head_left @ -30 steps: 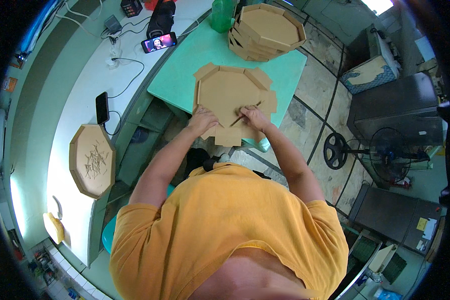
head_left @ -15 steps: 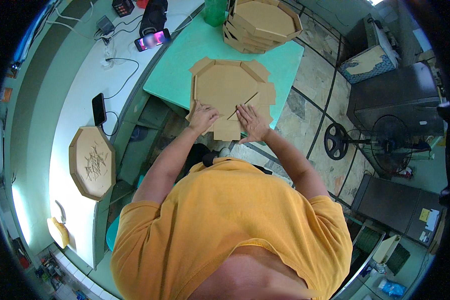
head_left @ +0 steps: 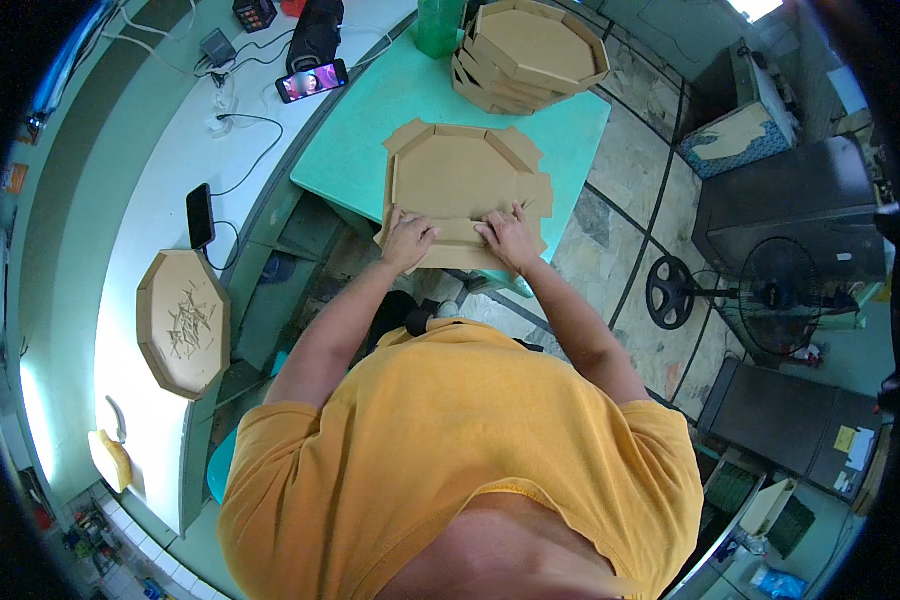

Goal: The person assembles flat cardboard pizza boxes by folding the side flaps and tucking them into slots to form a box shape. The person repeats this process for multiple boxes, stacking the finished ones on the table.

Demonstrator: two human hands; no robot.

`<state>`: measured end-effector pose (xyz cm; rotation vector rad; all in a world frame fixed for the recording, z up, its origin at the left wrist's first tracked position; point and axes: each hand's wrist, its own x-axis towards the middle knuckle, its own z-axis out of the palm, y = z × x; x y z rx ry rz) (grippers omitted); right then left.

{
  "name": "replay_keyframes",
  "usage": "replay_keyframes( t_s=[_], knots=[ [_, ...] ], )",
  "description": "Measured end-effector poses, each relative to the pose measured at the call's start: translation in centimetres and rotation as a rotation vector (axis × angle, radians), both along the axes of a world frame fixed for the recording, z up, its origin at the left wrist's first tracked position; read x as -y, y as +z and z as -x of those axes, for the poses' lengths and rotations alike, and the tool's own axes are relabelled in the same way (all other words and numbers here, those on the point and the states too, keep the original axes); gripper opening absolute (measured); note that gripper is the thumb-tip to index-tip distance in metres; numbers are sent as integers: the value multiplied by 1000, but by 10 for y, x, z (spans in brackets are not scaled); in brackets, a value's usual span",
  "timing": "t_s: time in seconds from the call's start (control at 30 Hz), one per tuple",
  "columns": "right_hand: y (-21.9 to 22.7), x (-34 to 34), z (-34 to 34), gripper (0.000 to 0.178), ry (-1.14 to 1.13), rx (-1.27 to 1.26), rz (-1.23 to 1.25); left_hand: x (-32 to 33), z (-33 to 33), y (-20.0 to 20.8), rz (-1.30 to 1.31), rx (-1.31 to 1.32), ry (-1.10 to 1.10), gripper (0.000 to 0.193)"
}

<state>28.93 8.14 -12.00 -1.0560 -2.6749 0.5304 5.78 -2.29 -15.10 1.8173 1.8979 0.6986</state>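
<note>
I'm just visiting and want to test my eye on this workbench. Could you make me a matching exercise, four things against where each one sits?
Things:
1. flat cardboard box blank
2. stack of folded octagonal boxes
3. lit phone
4. octagonal tray of small sticks

Places:
A. far end of the green table
B. white counter, at the person's left
C. under both hands
D. propped on the counter beside the green table's far left corner

Pairs: 1-C, 2-A, 3-D, 4-B

Green table (head_left: 370, 150) bears cardboard blank (head_left: 465, 175) (perhaps unfolded), stack (head_left: 532, 50).
</note>
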Motion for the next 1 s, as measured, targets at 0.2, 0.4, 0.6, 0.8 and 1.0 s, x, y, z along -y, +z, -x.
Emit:
replay_keyframes(
  t_s=[0.2,0.4,0.6,0.8,1.0],
  knots=[
    [-6,5,3,23,163,-90,-227,4,-4,4,-109,-111,-50,23],
    [-13,12,-4,23,362,7,-269,9,-10,-3,-172,-367,-130,25],
    [-10,15,10,16,369,-93,-259,13,-7,14,-143,-480,-128,19],
    [8,18,33,20,287,-77,-313,38,-14,35,-184,81,407,27],
    [40,53,74,38,457,55,-414,32,-19,11,150,1581,929,30]
  ],
)
